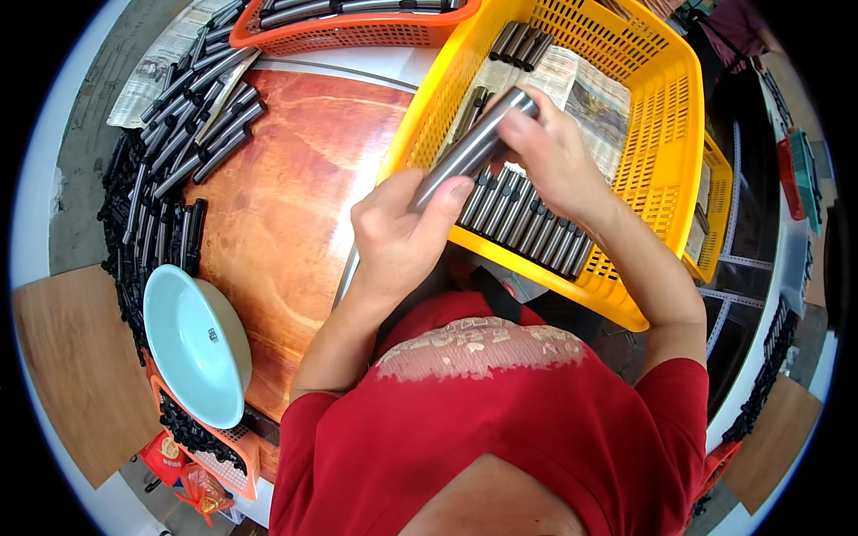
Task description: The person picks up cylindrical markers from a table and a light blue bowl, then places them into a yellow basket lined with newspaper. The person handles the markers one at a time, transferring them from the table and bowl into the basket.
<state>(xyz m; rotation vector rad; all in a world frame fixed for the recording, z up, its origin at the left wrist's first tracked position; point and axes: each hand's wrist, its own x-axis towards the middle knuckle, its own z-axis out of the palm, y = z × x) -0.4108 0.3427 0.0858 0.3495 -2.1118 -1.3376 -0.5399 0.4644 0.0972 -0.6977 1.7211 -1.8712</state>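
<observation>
A shiny metal tube (pixel 469 154) slants between my hands, over the left side of a yellow plastic basket (pixel 661 192). My left hand (pixel 398 228) is closed around its lower end, thumb along the top. At the upper end, my right hand (pixel 559 152) wraps its fingers over the tube; motion blurs them a little. Inside the basket, a row of metal tubes with black fittings (pixel 527 219) lies side by side along the near wall. A smaller group of tubes (pixel 521 45) rests at the far end on newspaper (pixel 594 103).
Left of me is a reddish wooden board (pixel 277 205). Loose tubes (pixel 201 125) and black parts (pixel 121 214) are heaped along its left edge. A light-blue basin (pixel 192 348) stands near an orange tray (pixel 246 447) of black pieces. An orange basket (pixel 357 37) sits at the far side.
</observation>
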